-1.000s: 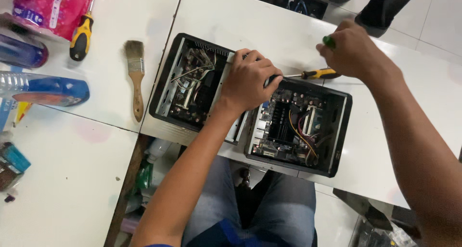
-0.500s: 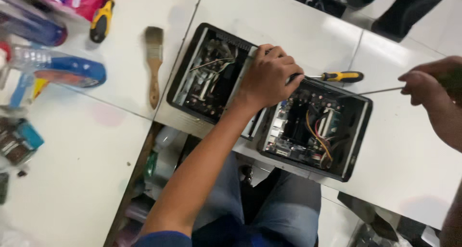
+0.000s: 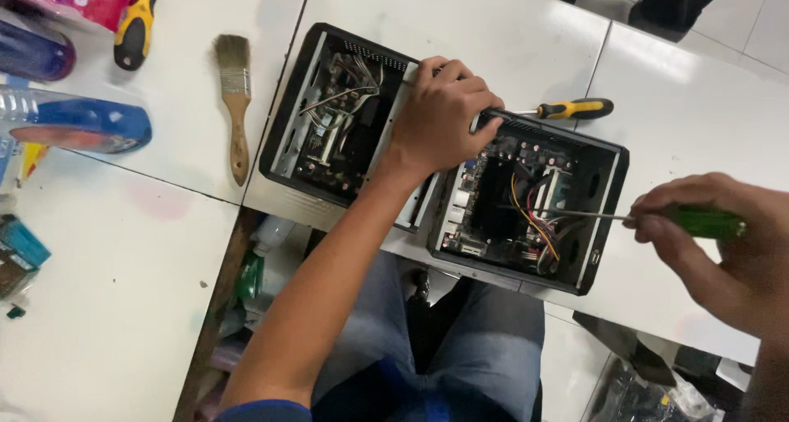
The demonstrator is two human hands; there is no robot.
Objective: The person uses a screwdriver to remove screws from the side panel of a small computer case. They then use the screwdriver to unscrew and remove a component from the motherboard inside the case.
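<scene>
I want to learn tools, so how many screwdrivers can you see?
3. A green-handled screwdriver is in the right hand, a yellow-and-black screwdriver lies beside the left hand, and a third screwdriver lies top left. More may be hidden.

The left hand (image 3: 442,114) lies palm down, fingers (image 3: 468,93) curled, forearm stretched forward from the lower left. The right hand (image 3: 723,253) enters from the right edge, fingers seemingly pinched closed in a grip, its wrist cut off by the frame.
</scene>
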